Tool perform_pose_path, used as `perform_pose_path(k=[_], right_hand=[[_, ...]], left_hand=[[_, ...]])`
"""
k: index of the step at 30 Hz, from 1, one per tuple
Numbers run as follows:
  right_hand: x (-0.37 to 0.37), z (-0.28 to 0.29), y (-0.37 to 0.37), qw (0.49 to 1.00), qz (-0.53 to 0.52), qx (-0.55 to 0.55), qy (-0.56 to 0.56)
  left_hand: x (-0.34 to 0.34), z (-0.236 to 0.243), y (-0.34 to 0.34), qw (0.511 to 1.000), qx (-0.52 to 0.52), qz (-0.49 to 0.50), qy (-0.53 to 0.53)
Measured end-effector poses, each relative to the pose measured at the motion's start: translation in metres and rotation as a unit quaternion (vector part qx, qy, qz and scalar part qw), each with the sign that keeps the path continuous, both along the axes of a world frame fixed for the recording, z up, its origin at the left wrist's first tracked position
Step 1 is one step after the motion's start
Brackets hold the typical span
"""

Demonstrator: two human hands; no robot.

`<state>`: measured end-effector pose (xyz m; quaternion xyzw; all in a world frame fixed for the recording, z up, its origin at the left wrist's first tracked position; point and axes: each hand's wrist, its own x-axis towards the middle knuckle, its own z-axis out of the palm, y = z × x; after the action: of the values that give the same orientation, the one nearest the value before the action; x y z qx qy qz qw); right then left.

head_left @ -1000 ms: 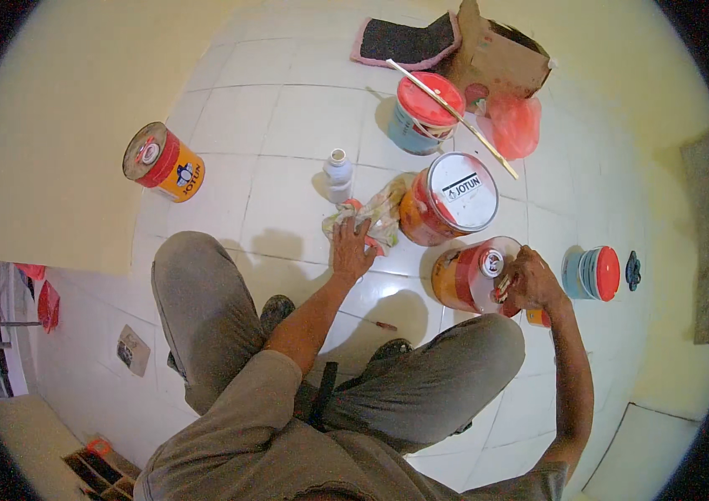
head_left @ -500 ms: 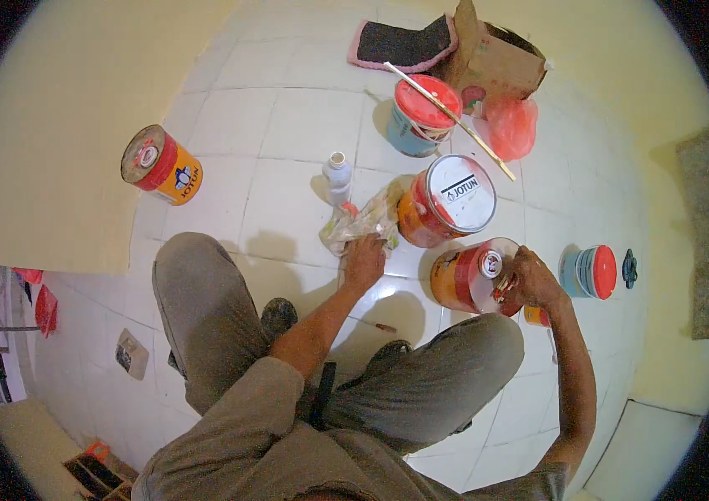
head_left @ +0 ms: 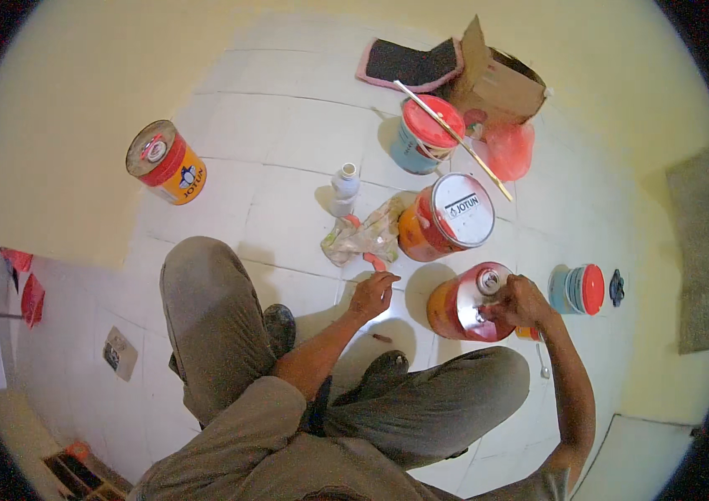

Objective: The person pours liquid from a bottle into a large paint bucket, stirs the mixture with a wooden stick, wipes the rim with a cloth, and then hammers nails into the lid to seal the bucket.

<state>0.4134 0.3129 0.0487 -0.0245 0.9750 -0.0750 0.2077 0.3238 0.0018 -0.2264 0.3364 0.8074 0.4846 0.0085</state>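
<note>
My left hand (head_left: 373, 296) is just this side of a crumpled, pale patterned plastic bag (head_left: 350, 242); its fingers are loosely bent and apart, with nothing seen between them. A small red piece (head_left: 374, 262) lies between those fingers and the bag. On the right, my right hand (head_left: 525, 302) bends over the metal top of a red and orange paint can (head_left: 457, 305). Its fingers are closed at the lid beside the round spout (head_left: 489, 282); what they grip is hidden. The can stands slightly tilted in view, beside my right knee.
A larger can with a white lid (head_left: 463, 209) stands beyond. A stick (head_left: 454, 138) lies across a red-lidded bucket (head_left: 421, 138), near a cardboard box (head_left: 500, 88). Also about are a white bottle (head_left: 343, 192), another paint can (head_left: 169, 163) and a small bucket (head_left: 580, 289).
My left hand has let go of the plastic bag and drawn back toward me. My right hand has shifted slightly down and toward the middle of the can's top.
</note>
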Motion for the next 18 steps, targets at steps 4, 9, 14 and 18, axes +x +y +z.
perform_pose_path(k=[4, 9, 14, 18], right_hand=[[-0.006, 0.032, -0.036, 0.993, -0.104, 0.040, -0.029], [-0.003, 0.054, -0.063, 0.983, -0.122, 0.035, 0.131], [-0.024, 0.094, -0.112, 0.977, -0.138, 0.047, 0.158], [-0.045, 0.102, -0.147, 0.966, -0.157, 0.025, 0.204]], left_hand=[[0.008, 0.005, 0.010, 0.997, 0.059, 0.008, -0.054], [0.010, 0.009, 0.024, 0.981, 0.114, 0.042, -0.152], [-0.006, 0.029, 0.030, 0.939, 0.129, 0.062, -0.313], [-0.030, 0.040, 0.017, 0.909, 0.270, 0.098, -0.303]])
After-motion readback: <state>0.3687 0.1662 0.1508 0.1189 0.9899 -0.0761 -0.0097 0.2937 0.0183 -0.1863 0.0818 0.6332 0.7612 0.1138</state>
